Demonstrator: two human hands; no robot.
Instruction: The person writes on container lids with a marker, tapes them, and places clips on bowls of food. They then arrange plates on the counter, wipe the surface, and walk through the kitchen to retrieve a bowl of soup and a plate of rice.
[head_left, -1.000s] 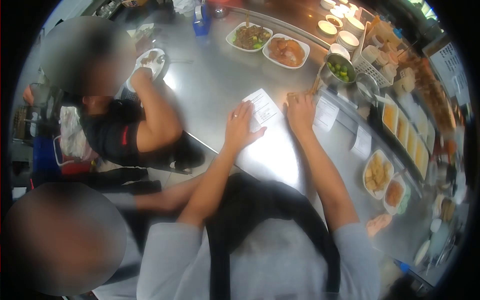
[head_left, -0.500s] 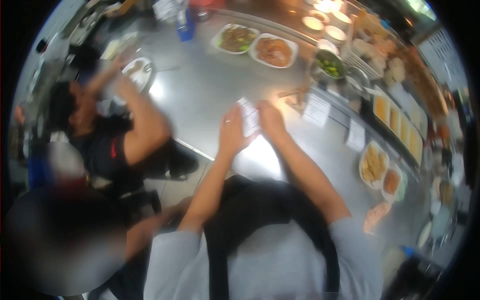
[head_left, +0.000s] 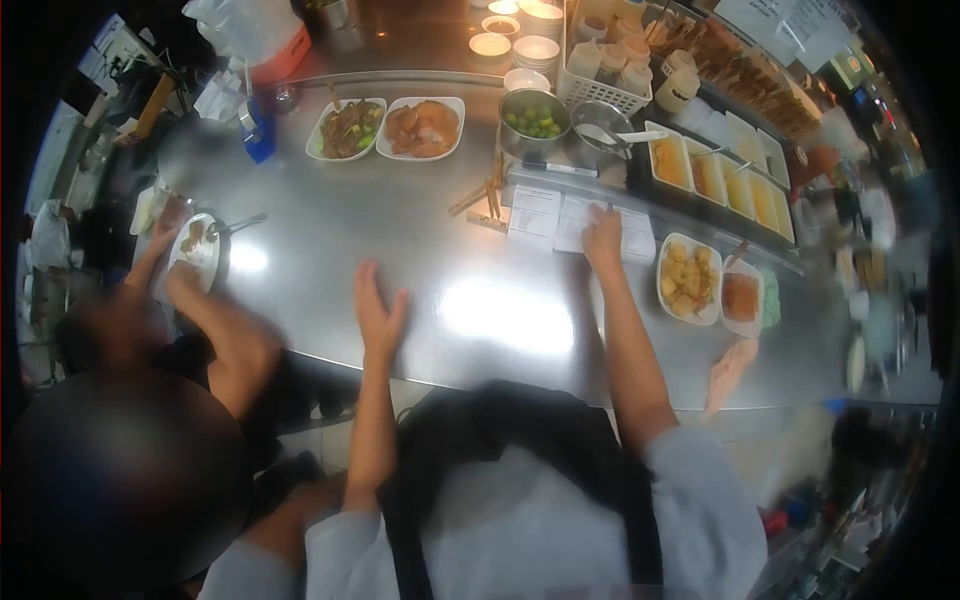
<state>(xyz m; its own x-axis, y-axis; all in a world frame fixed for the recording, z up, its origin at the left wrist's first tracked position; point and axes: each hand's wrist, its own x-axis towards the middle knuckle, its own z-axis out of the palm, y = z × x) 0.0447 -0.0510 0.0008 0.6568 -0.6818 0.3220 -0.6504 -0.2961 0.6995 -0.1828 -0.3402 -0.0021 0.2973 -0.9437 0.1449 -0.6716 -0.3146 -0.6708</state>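
My left hand (head_left: pixel 380 315) hovers over the steel counter near its front edge, fingers stretched out and holding nothing. At the metal rail my right hand (head_left: pixel 602 240) has its fingers closed on a white paper slip (head_left: pixel 573 220); the fingertips are partly hidden. A printed slip (head_left: pixel 535 213) lies to the left of it, and another slip (head_left: pixel 637 236) lies just to the right. Left of the slips are some wooden clips or sticks (head_left: pixel 490 200). A dark marker (head_left: pixel 557 169) rests on the rail above them.
Two food dishes (head_left: pixel 345 135) stand at the back left. A metal bowl of green limes (head_left: pixel 533 124) and sauce trays (head_left: pixel 735 190) sit behind the rail. Right of my arm are a dish of yellow chunks (head_left: pixel 689 280) and a smaller dish (head_left: pixel 741 298). A co-worker's hands work at an oval plate (head_left: pixel 208 262), left.
Both hands were together around a folded paper slip. They have since parted: the left is away from the paper, and the right has reached to the slips at the rail. The view has shifted.
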